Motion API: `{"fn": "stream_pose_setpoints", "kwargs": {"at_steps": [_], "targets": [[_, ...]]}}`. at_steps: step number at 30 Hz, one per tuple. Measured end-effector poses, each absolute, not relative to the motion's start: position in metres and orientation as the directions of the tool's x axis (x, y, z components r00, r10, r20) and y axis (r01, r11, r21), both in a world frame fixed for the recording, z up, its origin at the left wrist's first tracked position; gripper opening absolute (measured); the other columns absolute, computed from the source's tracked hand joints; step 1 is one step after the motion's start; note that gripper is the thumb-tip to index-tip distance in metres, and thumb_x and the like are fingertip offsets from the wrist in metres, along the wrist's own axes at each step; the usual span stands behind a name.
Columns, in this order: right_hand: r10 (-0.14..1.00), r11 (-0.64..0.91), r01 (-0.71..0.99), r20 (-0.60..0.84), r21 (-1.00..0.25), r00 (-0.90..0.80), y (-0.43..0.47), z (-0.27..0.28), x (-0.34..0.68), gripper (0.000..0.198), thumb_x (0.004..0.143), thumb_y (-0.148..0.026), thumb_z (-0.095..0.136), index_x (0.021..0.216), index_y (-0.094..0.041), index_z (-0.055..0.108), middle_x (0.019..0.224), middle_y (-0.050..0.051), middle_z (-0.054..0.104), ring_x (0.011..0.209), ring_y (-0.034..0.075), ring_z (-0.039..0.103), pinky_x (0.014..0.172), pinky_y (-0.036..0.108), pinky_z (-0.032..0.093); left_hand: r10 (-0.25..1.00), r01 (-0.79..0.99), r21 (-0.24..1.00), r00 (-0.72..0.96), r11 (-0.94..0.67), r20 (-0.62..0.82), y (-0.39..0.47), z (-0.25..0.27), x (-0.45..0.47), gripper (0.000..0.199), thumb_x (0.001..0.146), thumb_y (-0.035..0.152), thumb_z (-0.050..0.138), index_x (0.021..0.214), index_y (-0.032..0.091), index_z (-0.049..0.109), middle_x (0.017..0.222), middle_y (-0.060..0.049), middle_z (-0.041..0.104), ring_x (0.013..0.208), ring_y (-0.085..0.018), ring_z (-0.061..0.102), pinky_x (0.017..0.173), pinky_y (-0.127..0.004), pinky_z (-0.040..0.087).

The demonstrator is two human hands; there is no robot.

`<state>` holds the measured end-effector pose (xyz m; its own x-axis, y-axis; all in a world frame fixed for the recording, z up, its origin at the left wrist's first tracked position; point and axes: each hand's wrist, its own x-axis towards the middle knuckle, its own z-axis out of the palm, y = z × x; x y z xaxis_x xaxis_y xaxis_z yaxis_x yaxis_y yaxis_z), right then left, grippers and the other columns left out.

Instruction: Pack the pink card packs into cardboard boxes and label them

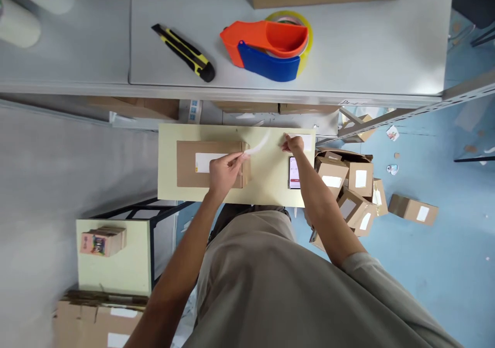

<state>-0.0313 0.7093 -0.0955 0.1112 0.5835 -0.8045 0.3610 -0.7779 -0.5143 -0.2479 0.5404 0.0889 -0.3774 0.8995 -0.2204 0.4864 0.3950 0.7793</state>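
Observation:
A closed cardboard box (185, 165) with a white label (204, 162) lies on the pale yellow worktable (270, 191). My left hand (224, 174) is over the right part of the box, thumb and fingers pinched on a thin white strip (260, 145). The strip curves up and to the right, past the box's edge. My right hand (293, 144) is closed at the left edge of a white sheet (307, 142) near the table's far right corner. Its fingertips are too small to show what they grip. Just below it lies a phone (294, 173) with its screen lit.
On the grey shelf (367, 54) beyond are a yellow-black utility knife (183, 51) and an orange-blue tape dispenser (266, 49). Labelled boxes (358, 178) are heaped at the right. A side table (116, 273) at the left bears a pink stack (102, 241).

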Motion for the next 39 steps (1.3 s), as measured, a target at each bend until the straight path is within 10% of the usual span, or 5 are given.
{"fn": "stream_pose_setpoints", "kwargs": {"at_steps": [10,17,23,33,39], "targets": [[0.78,-0.554,0.035,-0.533,-0.832,-0.329,0.569,0.016,-0.069,0.065,0.092,-0.084,0.065,0.099,-0.021,0.08,0.095,0.008,0.082,0.082,0.02,0.081,0.064,0.026,0.061,0.917,0.302,0.874,-0.244,0.381,-0.315,0.471,0.091,-0.299,0.054,0.079,0.066,0.086,0.119,0.029,0.086,0.085,-0.005,0.083,0.078,-0.026,0.079,0.081,-0.04,0.069],[0.901,-0.417,0.02,-0.416,-0.909,-0.121,0.52,0.082,-0.122,0.038,0.085,-0.062,0.086,0.09,-0.024,0.08,0.081,0.001,0.076,0.069,0.017,0.07,0.062,0.03,0.059,0.909,0.049,0.91,-0.098,0.411,-0.405,0.455,0.112,-0.36,0.089,0.075,0.063,0.09,0.153,0.03,0.064,0.118,-0.011,0.083,0.08,-0.022,0.08,0.076,-0.036,0.069],[0.947,-0.312,0.118,-0.319,-0.943,-0.044,0.503,0.128,-0.181,0.035,0.086,-0.058,0.087,0.084,-0.025,0.076,0.077,0.0,0.073,0.066,0.017,0.067,0.06,0.031,0.059,0.901,-0.04,0.902,0.083,0.43,-0.426,0.443,0.117,-0.425,0.039,0.08,0.06,0.085,0.09,0.023,0.082,0.091,-0.011,0.082,0.07,-0.022,0.075,0.066,-0.036,0.066],[0.947,-0.318,0.334,-0.314,-0.887,0.067,0.477,0.124,-0.274,0.04,0.087,-0.06,0.085,0.094,-0.022,0.075,0.087,0.003,0.075,0.076,0.02,0.071,0.067,0.034,0.062,0.924,-0.071,0.932,0.174,0.356,-0.34,0.435,0.117,-0.513,0.033,0.082,0.049,0.085,0.082,0.017,0.081,0.078,-0.009,0.081,0.067,-0.019,0.071,0.061,-0.029,0.059],[0.99,0.026,0.529,-0.053,-0.848,-0.134,0.456,0.138,-0.324,0.019,0.101,-0.043,0.075,0.104,-0.025,0.079,0.104,0.006,0.076,0.089,0.02,0.072,0.079,0.035,0.062,0.955,0.009,0.965,0.145,0.261,-0.26,0.433,0.111,-0.551,0.026,0.087,0.042,0.077,0.081,0.017,0.081,0.08,-0.008,0.082,0.068,-0.018,0.072,0.061,-0.026,0.054]]}}
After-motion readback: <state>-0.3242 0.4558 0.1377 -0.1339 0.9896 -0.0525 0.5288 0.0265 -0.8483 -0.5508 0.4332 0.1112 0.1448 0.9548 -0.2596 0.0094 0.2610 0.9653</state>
